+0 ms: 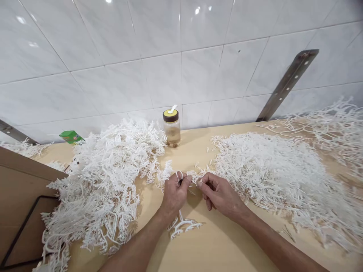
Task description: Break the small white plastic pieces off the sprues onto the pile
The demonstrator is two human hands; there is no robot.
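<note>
My left hand is closed around a white plastic branch piece, whose lower end hangs out below the wrist onto the wooden table. My right hand sits just beside it, fingers pinched on a small white sprig between the two hands. A large heap of white plastic branches lies to the left of my hands. Another heap of white pieces spreads out to the right.
A clear jar with a brown and yellow lid stands at the back against the white tiled wall. A green carton lies at back left. A cardboard box sits at left. Metal brackets lean on the wall.
</note>
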